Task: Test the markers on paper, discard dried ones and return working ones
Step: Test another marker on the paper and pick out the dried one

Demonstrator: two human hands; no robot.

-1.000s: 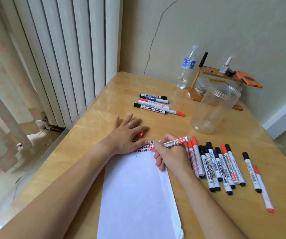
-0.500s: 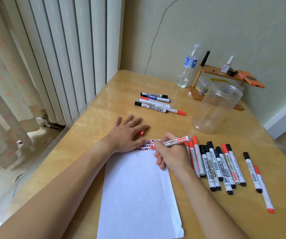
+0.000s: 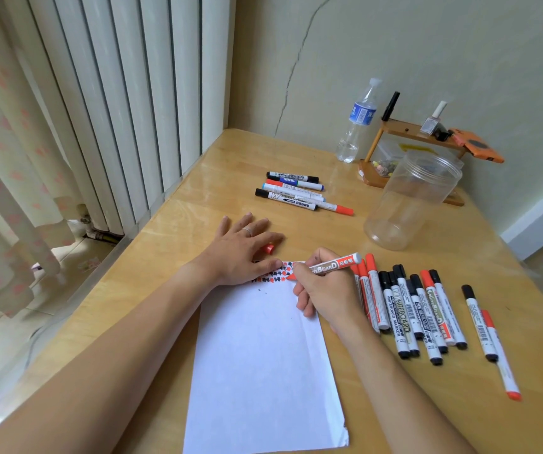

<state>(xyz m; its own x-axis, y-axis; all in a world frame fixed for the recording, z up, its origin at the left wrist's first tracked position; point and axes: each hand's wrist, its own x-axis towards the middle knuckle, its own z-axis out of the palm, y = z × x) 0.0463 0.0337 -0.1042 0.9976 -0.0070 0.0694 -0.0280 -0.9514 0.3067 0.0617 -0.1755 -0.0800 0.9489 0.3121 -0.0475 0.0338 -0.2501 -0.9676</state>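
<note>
We see the right hand (image 3: pixel 327 290) with fingers curled round a red marker (image 3: pixel 329 266), uncapped, white barrel with a red label band, red tip down on the paper (image 3: pixel 263 362) at its far edge. A row of small red and black test marks (image 3: pixel 271 276) runs along that edge. The left hand (image 3: pixel 239 252) lies flat, fingers straight and spread, pressing the paper's far-left corner; a red cap (image 3: pixel 269 248) sits just under its fingers. Just right of the paper a row of capped red and black markers (image 3: pixel 407 309) lies side by side. A smaller group of markers (image 3: pixel 296 191) lies toward the table's far edge. The clear jar (image 3: pixel 411 201) stands open near the far-right side of the table (image 3: pixel 178 221).
</note>
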